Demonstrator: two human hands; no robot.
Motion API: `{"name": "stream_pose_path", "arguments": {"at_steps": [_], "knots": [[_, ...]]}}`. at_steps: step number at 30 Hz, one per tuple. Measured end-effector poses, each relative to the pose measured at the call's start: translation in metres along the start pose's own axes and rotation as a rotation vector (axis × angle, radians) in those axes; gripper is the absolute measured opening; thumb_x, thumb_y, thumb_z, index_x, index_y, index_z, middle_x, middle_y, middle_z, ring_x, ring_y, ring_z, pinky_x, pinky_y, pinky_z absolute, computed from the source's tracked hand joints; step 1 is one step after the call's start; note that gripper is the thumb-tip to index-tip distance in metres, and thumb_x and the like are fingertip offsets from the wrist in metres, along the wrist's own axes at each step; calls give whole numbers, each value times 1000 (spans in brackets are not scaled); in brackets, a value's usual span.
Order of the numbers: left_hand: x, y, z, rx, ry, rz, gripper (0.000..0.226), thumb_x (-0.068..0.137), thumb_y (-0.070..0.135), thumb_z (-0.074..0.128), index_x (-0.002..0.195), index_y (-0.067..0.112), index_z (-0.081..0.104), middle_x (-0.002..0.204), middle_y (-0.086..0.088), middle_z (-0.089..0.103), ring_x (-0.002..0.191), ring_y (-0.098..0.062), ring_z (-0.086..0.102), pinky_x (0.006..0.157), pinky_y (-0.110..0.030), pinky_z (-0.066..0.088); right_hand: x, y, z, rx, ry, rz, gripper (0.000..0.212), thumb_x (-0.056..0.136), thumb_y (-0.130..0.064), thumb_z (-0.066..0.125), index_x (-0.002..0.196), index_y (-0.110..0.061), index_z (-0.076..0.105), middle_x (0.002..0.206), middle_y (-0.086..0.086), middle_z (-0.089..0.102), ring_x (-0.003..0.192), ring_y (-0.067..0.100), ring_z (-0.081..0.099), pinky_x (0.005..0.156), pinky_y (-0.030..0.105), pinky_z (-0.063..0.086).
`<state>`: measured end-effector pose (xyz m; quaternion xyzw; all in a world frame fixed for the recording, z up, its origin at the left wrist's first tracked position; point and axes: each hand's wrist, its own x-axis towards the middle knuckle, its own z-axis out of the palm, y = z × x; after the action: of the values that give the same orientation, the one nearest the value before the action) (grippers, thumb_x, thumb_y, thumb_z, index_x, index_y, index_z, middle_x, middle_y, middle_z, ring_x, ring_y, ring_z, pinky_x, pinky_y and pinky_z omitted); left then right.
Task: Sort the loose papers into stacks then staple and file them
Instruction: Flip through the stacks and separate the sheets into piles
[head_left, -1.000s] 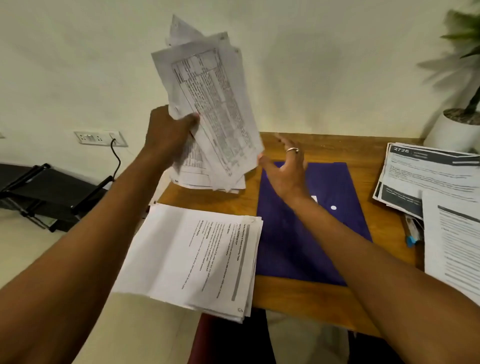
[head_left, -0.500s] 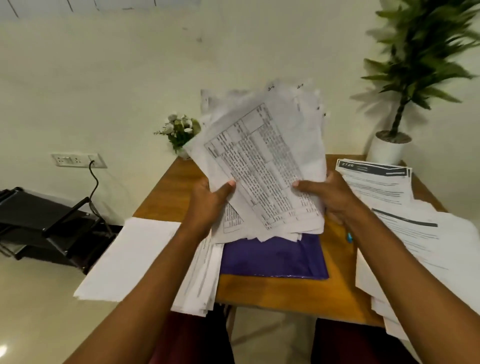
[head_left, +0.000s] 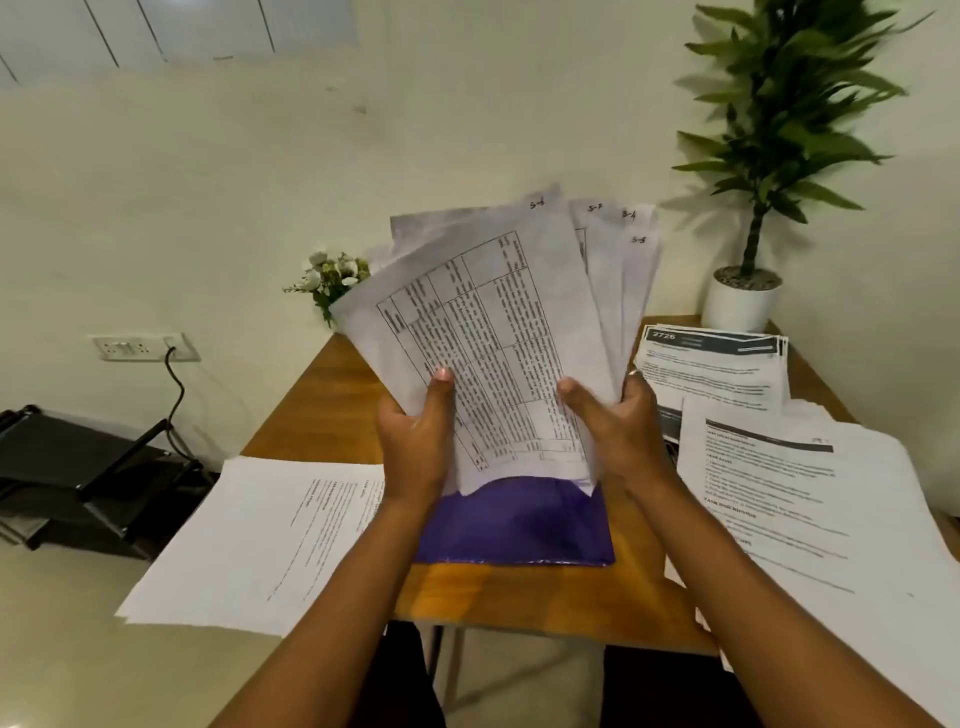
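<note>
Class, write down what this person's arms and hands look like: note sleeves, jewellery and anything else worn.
The left forearm and right forearm are bare down to the picture's lower edge, with no sleeve, watch or bracelet in view. The right hand wears one thin, pale ring on a finger. The left hand shows no jewellery.

We count 2 hands: left hand (head_left: 415, 441), right hand (head_left: 626, 436) | 1 fanned paper bundle (head_left: 493, 322) | 3 lying stacks: left stack (head_left: 270, 535), near-right stack (head_left: 795, 514), far-right stack (head_left: 711, 364) | 1 purple folder (head_left: 519, 525) | 1 table (head_left: 322, 405) | 1 potted plant (head_left: 743, 306) | 1 flower bunch (head_left: 332, 275) | 1 wall socket (head_left: 140, 347) | 1 black rack (head_left: 78, 467)
</note>
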<state>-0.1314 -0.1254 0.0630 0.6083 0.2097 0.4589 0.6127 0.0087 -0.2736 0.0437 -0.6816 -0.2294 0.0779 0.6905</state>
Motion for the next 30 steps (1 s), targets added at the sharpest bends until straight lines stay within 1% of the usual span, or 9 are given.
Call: {"name": "stream_pose_path", "arguments": {"at_steps": [2, 7, 11, 15, 18, 20, 22, 26, 30], "knots": [[3, 1, -1, 24, -62, -25, 25, 97, 23, 67, 120, 29, 59, 110, 15, 71, 98, 1, 71, 69, -17, 58, 6, -10, -6, -35, -45, -40, 71, 67, -61, 82, 122, -20, 61, 110, -6, 72, 97, 8, 70, 77, 26, 59], [11, -12, -12, 106, -139, -77, 34, 91, 31, 74, 122, 20, 65, 110, 7, 75, 102, -11, 73, 83, -33, 63, 5, -4, -13, -44, -97, -59, 37, 83, -27, 82, 115, -26, 63, 101, -18, 71, 89, -6, 70, 67, 13, 55], [19, -9, -9, 131, -202, -105, 23, 91, 34, 73, 112, 29, 66, 101, 15, 77, 99, -8, 73, 79, -26, 61, 9, -3, -8, -44, -73, -39, 28, 84, -28, 80, 108, -31, 65, 98, -21, 70, 90, -4, 70, 75, 14, 55], [25, 10, -6, 124, -185, -116, 14, 94, 35, 71, 105, 29, 65, 93, 15, 77, 93, -7, 74, 68, -19, 59, 16, -30, -11, -115, -96, -39, 13, 92, -34, 72, 97, -36, 61, 92, -26, 64, 83, -7, 63, 67, 13, 47], [28, 12, -9, 30, -242, -264, 14, 98, 27, 67, 111, 23, 66, 100, 6, 79, 92, -16, 77, 75, -34, 63, 20, -34, -20, -96, -178, 50, 20, 93, -36, 71, 110, -33, 60, 99, -21, 67, 91, 0, 65, 76, 24, 51], [24, -4, -14, -47, -275, -446, 22, 99, 18, 65, 122, 16, 65, 112, -8, 77, 100, -28, 75, 86, -49, 61, 17, -16, -21, -32, -209, 205, 29, 92, -34, 73, 117, -28, 61, 106, -11, 73, 96, 13, 71, 85, 42, 57], [15, -31, -18, -5, -256, -555, 25, 99, 15, 64, 124, 14, 64, 116, -11, 75, 97, -29, 76, 84, -50, 61, 7, 14, -16, 34, -193, 321, 39, 88, -31, 76, 123, -27, 60, 114, -7, 74, 103, 19, 72, 94, 55, 55], [-7, -73, -18, 234, -191, -456, 21, 101, 23, 63, 120, 30, 58, 109, 9, 71, 91, -14, 72, 65, -22, 55, -15, 49, -12, -81, 52, 197, 46, 90, -23, 76, 131, -26, 54, 115, -11, 69, 104, 7, 67, 85, 33, 57], [-23, -99, -22, 491, -214, -320, 32, 99, 42, 61, 129, 29, 58, 121, 8, 69, 100, -17, 71, 83, -35, 61, -20, 65, -13, -203, 163, 97, 44, 90, -19, 76, 132, -24, 62, 109, -14, 70, 94, -1, 67, 74, 12, 54]]}}
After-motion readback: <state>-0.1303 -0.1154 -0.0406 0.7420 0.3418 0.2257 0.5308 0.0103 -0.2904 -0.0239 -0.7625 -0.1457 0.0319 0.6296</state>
